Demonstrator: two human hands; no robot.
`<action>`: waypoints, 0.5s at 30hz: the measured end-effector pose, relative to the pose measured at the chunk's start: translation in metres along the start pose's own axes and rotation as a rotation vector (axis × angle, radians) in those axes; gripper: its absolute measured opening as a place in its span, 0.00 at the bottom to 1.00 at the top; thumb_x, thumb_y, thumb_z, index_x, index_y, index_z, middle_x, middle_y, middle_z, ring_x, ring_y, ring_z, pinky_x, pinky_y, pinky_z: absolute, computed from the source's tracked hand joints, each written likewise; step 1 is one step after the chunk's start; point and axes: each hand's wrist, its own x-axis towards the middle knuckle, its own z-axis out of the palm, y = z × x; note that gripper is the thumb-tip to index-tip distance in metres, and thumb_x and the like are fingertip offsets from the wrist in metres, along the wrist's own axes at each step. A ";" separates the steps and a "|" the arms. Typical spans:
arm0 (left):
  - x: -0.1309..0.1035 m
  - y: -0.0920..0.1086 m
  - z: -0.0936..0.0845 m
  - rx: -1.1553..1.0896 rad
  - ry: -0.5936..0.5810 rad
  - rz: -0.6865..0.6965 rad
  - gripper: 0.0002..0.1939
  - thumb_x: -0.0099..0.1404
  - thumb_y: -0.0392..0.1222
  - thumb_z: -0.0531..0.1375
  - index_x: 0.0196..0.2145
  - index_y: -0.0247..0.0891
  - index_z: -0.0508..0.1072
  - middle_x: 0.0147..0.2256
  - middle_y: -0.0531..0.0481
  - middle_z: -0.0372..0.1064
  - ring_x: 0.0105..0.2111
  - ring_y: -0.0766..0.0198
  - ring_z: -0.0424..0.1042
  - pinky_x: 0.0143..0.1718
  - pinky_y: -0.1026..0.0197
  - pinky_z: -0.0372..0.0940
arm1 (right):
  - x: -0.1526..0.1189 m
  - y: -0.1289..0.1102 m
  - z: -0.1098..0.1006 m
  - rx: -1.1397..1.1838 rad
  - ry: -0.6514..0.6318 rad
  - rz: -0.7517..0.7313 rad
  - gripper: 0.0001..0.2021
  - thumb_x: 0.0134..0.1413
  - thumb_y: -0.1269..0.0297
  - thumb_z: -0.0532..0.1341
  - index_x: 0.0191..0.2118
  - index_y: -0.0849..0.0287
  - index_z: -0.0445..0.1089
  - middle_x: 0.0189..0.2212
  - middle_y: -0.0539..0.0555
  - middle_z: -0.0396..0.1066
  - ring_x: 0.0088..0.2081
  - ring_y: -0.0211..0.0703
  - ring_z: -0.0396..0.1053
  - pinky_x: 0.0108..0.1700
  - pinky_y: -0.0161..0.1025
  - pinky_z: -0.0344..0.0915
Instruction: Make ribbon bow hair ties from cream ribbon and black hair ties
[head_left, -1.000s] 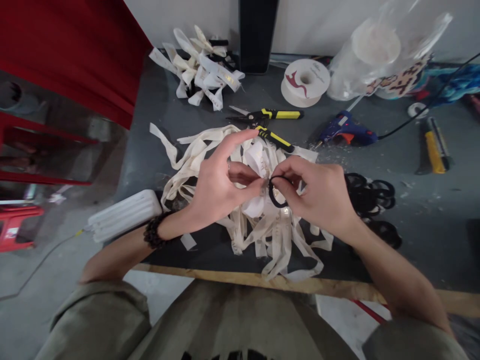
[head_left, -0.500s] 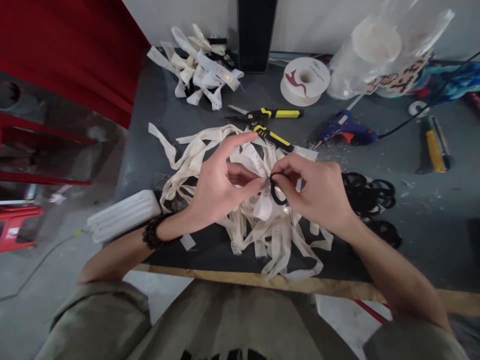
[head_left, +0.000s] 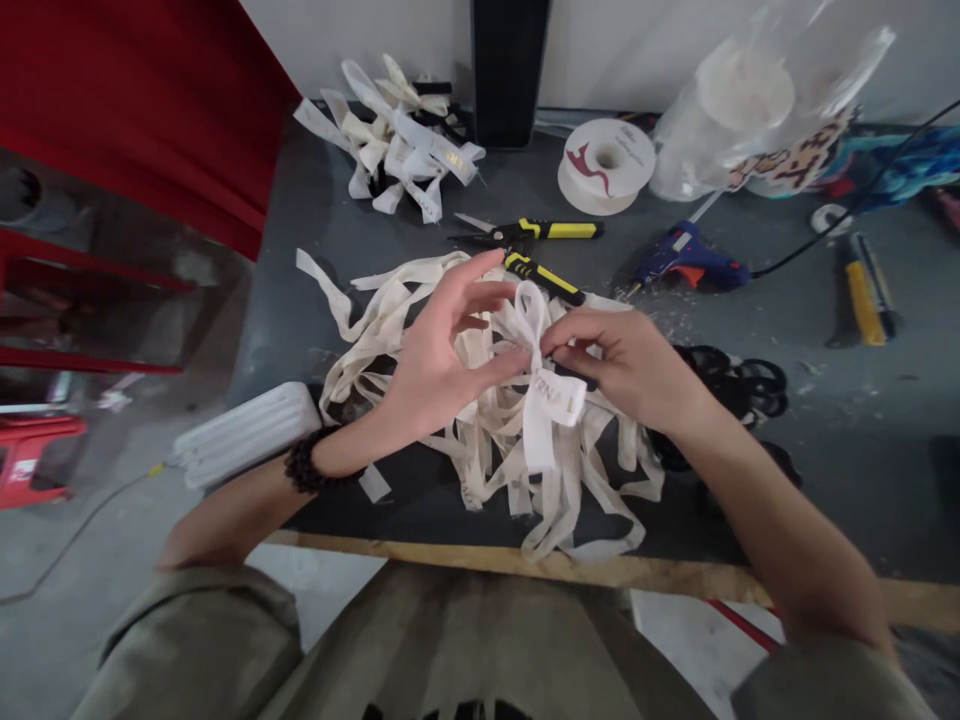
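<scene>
A white ribbon bow (head_left: 553, 396) with printed letters stands upright between my hands, one loop up and its tails hanging down. My right hand (head_left: 626, 360) is closed, its thumb and forefinger pinching at the bow's middle. A dark bit shows at those fingertips; the rest of the black hair tie is hidden. At the bow's left side, the thumb of my left hand (head_left: 431, 355) touches the knot, while its other fingers are spread apart from the thumb. Beneath both hands lies a tangle of cream ribbon strips (head_left: 480, 450).
Yellow-black snips (head_left: 551, 275) lie just beyond my hands. A blue glue gun (head_left: 686, 255), ribbon spool (head_left: 606, 165) and yellow cutter (head_left: 868, 295) are farther right. Black hair ties (head_left: 739, 385) sit beside my right forearm. Finished bows (head_left: 405, 140) are piled at the back; a white box (head_left: 247, 430) is left.
The bow has turned so its loop and printed tails face me, and the black hair tie has gone out of sight behind it. My left fingers have spread away from the thumb.
</scene>
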 end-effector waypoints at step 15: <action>0.003 -0.001 0.001 -0.368 -0.064 -0.325 0.33 0.64 0.40 0.76 0.64 0.46 0.74 0.45 0.49 0.81 0.45 0.59 0.83 0.49 0.55 0.82 | 0.004 0.013 0.010 0.303 0.058 0.190 0.20 0.65 0.42 0.70 0.38 0.56 0.80 0.34 0.53 0.81 0.32 0.41 0.74 0.35 0.38 0.69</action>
